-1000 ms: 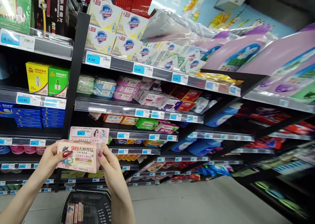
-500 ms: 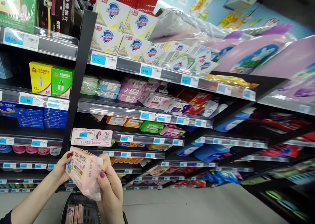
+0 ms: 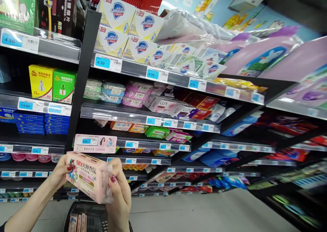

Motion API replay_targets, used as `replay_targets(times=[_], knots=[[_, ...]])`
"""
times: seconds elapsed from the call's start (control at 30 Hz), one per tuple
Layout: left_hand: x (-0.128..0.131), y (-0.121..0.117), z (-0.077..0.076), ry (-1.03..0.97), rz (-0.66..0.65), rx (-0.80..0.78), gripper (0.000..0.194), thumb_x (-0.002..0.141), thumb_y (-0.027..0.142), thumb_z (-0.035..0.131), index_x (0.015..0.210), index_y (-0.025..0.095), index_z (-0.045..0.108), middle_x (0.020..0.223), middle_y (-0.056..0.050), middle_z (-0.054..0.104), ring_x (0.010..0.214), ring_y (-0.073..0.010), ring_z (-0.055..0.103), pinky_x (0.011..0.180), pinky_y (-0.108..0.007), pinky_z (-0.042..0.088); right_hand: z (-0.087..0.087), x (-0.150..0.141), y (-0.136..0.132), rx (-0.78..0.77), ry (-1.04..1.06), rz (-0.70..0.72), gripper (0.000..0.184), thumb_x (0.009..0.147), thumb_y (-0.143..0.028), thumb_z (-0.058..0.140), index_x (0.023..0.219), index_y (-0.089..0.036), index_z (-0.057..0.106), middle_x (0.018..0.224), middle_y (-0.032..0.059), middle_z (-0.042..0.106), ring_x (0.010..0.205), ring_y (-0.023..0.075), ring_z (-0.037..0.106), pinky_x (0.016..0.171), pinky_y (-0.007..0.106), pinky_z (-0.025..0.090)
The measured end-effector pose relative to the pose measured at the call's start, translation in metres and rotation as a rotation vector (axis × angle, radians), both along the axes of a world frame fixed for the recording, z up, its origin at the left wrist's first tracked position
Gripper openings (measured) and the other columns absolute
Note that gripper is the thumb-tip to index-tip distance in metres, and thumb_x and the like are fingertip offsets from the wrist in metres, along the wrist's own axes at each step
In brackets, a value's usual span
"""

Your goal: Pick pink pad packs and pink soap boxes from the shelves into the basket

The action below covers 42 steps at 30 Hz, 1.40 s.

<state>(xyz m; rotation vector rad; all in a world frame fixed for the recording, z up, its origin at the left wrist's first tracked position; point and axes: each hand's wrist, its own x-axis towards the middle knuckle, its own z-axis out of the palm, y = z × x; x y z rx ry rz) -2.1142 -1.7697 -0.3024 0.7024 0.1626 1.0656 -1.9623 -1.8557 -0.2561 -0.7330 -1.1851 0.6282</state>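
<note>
Both my hands hold a pink wrapped soap bar (image 3: 88, 176) with red Chinese lettering and a flower print, low at the left of the view. My left hand (image 3: 59, 173) grips its left end, thumb on the front. My right hand (image 3: 119, 191) grips the right end, fingers wrapped behind and a red-nailed thumb on the front. The bar is tilted, its right end lower. Straight below it sits a black shopping basket (image 3: 102, 218) with several similar pink bars (image 3: 76, 222) standing inside.
Black store shelves run from the left into the distance on the right. They carry Safeguard soap boxes (image 3: 120, 28), LUX boxes (image 3: 163, 106), yellow and green boxes (image 3: 51, 82) and blue price tags (image 3: 102, 62). Grey floor (image 3: 194, 211) lies to the right of the basket.
The soap bar has been turned in my hands: from facing me squarely, to edge-on, to a tilted front view. It sits slightly lower and further right than a second ago.
</note>
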Motion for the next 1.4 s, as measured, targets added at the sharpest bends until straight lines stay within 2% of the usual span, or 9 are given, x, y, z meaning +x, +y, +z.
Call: replay_targets(times=[0.1, 0.27, 0.37, 0.57, 0.67, 0.8, 0.97, 1.17, 1.4], knots=[[-0.02, 0.001, 0.014, 0.196, 0.192, 0.343, 0.042, 0.054, 0.023, 0.09, 0.094, 0.016, 0.077, 0.084, -0.007, 0.077, 0.073, -0.0187, 0.071, 0.065, -0.019, 0.055, -0.005, 0.022, 0.01, 0.143, -0.301, -0.192, 0.023, 0.094, -0.033, 0.053, 0.075, -0.023, 0.059, 0.087, 0.0026, 0.052, 0.082, 0.0177, 0.052, 0.072, 0.031, 0.041], [-0.039, -0.003, 0.039, 0.376, 0.448, 0.788, 0.037, 0.056, 0.009, 0.086, 0.09, 0.023, 0.081, 0.086, -0.011, 0.077, 0.081, -0.0285, 0.073, 0.077, -0.033, 0.057, -0.015, 0.035, 0.016, 0.194, -0.309, -0.09, 0.022, 0.097, -0.035, 0.049, 0.083, -0.027, 0.064, 0.092, 0.0045, 0.064, 0.085, 0.0214, 0.067, 0.074, 0.04, 0.055], [-0.037, -0.007, 0.048, 0.344, 0.457, 0.889, 0.03, 0.063, 0.006, 0.081, 0.085, 0.026, 0.081, 0.082, -0.012, 0.077, 0.081, -0.0318, 0.073, 0.079, -0.043, 0.057, -0.016, 0.029, 0.013, 0.254, -0.249, -0.111, 0.018, 0.096, -0.038, 0.052, 0.087, -0.03, 0.065, 0.089, 0.0042, 0.068, 0.087, 0.0238, 0.07, 0.075, 0.044, 0.058], [-0.039, -0.007, 0.049, 0.352, 0.448, 0.922, 0.028, 0.065, 0.006, 0.081, 0.084, 0.027, 0.081, 0.081, -0.011, 0.077, 0.082, -0.031, 0.072, 0.077, -0.041, 0.057, -0.009, 0.023, 0.005, 0.35, -0.248, -0.092, 0.016, 0.098, -0.032, 0.05, 0.099, -0.037, 0.066, 0.092, 0.0018, 0.071, 0.091, 0.0225, 0.07, 0.077, 0.043, 0.057], [-0.041, -0.002, 0.043, 0.385, 0.42, 0.816, 0.031, 0.06, 0.017, 0.087, 0.089, 0.023, 0.081, 0.084, -0.012, 0.077, 0.081, -0.0296, 0.072, 0.075, -0.035, 0.057, -0.003, 0.019, 0.001, 0.303, -0.259, -0.151, 0.017, 0.099, -0.03, 0.048, 0.092, -0.03, 0.064, 0.089, 0.0028, 0.069, 0.082, 0.021, 0.069, 0.07, 0.037, 0.055], [-0.033, 0.006, 0.033, 0.34, 0.244, 0.455, 0.043, 0.057, 0.038, 0.09, 0.091, 0.014, 0.078, 0.081, -0.012, 0.075, 0.072, -0.0235, 0.071, 0.061, -0.024, 0.054, 0.01, 0.011, -0.001, 0.117, -0.358, -0.361, 0.022, 0.097, -0.028, 0.05, 0.077, -0.022, 0.059, 0.079, 0.0038, 0.066, 0.071, 0.0167, 0.061, 0.061, 0.029, 0.046], [-0.02, 0.009, 0.024, 0.253, 0.072, 0.159, 0.043, 0.063, 0.035, 0.087, 0.098, 0.014, 0.075, 0.075, -0.01, 0.074, 0.065, -0.0211, 0.07, 0.065, -0.028, 0.057, 0.018, 0.004, 0.001, -0.056, -0.336, -0.439, 0.028, 0.096, -0.037, 0.05, 0.075, -0.021, 0.058, 0.081, 0.0041, 0.066, 0.07, 0.0151, 0.058, 0.061, 0.025, 0.044], [-0.014, 0.013, 0.015, 0.213, -0.046, -0.012, 0.031, 0.056, 0.029, 0.091, 0.078, 0.012, 0.076, 0.066, -0.008, 0.072, 0.056, -0.016, 0.068, 0.055, -0.02, 0.055, 0.007, 0.003, 0.004, -0.126, -0.333, -0.469, 0.031, 0.096, -0.041, 0.047, 0.074, -0.021, 0.057, 0.08, 0.0042, 0.064, 0.068, 0.0147, 0.056, 0.061, 0.024, 0.043], [-0.003, 0.02, 0.001, 0.31, -0.016, -0.065, 0.036, 0.053, 0.033, 0.092, 0.077, 0.012, 0.075, 0.064, -0.008, 0.071, 0.056, -0.0159, 0.065, 0.06, -0.024, 0.054, -0.011, 0.02, 0.004, -0.252, -0.28, -0.369, 0.033, 0.096, -0.041, 0.046, 0.072, -0.02, 0.053, 0.077, 0.002, 0.058, 0.068, 0.0132, 0.05, 0.061, 0.023, 0.04]])
